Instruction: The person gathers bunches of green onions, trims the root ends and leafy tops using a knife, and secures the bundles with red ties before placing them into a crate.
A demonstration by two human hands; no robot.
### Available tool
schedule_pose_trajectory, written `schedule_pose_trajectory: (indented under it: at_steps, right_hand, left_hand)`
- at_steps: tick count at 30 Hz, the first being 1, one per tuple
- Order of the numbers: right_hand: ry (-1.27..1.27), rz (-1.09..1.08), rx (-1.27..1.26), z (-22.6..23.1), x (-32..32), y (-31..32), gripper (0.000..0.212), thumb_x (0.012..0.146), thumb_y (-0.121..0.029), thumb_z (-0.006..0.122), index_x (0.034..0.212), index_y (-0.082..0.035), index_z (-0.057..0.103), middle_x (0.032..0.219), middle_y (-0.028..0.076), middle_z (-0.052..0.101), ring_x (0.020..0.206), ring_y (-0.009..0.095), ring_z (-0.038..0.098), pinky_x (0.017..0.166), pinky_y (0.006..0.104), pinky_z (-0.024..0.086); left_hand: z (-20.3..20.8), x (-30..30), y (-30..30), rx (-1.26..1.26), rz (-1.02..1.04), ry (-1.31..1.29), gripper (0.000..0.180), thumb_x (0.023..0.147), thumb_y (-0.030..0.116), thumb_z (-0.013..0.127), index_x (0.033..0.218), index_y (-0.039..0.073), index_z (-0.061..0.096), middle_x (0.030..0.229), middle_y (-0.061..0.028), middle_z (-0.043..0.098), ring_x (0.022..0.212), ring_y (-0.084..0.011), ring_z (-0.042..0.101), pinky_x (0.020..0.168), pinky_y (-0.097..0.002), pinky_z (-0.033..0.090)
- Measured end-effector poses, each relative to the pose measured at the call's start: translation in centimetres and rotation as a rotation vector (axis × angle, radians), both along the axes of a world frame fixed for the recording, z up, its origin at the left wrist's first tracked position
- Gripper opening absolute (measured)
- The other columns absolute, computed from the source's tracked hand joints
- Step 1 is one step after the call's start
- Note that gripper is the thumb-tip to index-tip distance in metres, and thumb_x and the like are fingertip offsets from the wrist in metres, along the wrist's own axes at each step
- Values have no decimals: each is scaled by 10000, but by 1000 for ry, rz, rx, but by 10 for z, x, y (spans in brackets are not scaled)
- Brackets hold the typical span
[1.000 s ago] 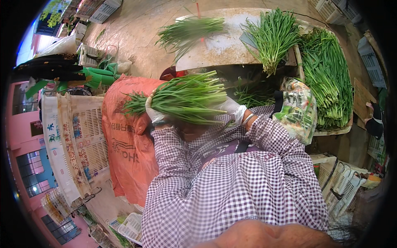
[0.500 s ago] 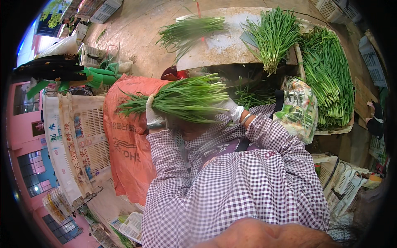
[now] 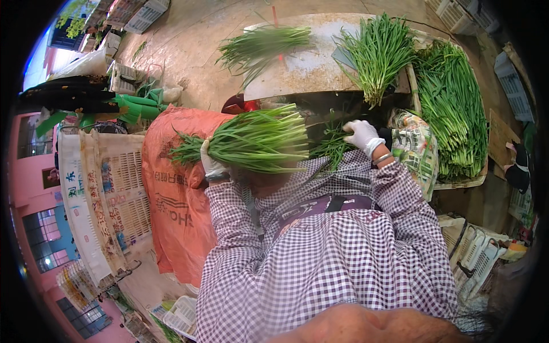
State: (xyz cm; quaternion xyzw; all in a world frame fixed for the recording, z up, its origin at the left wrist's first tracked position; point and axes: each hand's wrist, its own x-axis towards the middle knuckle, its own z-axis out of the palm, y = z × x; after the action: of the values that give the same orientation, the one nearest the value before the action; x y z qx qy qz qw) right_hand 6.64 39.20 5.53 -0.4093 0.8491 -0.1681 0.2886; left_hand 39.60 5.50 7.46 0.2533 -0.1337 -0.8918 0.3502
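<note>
A bunch of garlic chives [image 3: 254,140] lies sideways in front of me, leaf tips to the left and pale stem ends to the right. My left hand [image 3: 211,160], in a white glove, is closed around its leafy end. My right hand [image 3: 364,136], also gloved, is apart from the bunch, above loose green leaves [image 3: 333,144] by my lap. Its fingers are curled together near those leaves; what they hold, if anything, is hidden. An orange sack [image 3: 178,197] lies under and behind my left hand.
Ahead stands a stained white board [image 3: 320,71] with one chive bunch [image 3: 266,43] at left and another [image 3: 377,54] at right. A crate of chives [image 3: 454,114] stands at the right, beside a patterned bag [image 3: 416,151]. White plastic crates [image 3: 128,186] stand at the left.
My right hand has let go of the bunch's stem ends and moved right to the loose leaves. My left hand still grips the bunch, which has hardly shifted.
</note>
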Motion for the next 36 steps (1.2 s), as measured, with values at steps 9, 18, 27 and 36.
schedule_pose_trajectory:
  at_steps: [9, 18, 27, 36]
  right_hand:
    - [-1251, -116, -661, 76, 94, -67, 337, 839, -83, 727, 1153, -30, 615, 1157, 56, 627, 1070, 156, 586, 920, 295, 494]
    - [-1137, 203, -476, 65, 87, -38, 207, 832, -132, 732, 987, -12, 665, 891, 24, 671, 858, 94, 597, 807, 264, 498]
    - [-776, -183, -325, 36, 40, -18, 116, 833, -92, 695, 916, -10, 693, 821, 54, 691, 728, 111, 641, 671, 282, 536]
    - [293, 10, -50, 18, 33, -24, 271, 797, -403, 668, 846, -146, 738, 897, 91, 685, 863, 272, 663, 757, 411, 511]
  left_hand:
    - [18, -9, 11, -63, 7, 73, 170, 904, 177, 576, 1003, 78, 672, 1058, -87, 687, 984, -255, 643, 902, -430, 527]
    - [1, -6, 10, -241, 81, 192, 148, 886, 245, 579, 991, 155, 633, 1040, -21, 641, 1001, -249, 612, 937, -494, 490]
    - [-3, -14, 10, -225, 55, 306, 135, 891, 249, 569, 991, 163, 599, 1024, -2, 620, 1009, -232, 594, 951, -482, 470]
    - [-5, -3, 7, -262, 39, 299, 148, 903, 268, 552, 999, 160, 586, 1035, -12, 616, 1034, -239, 582, 963, -489, 459]
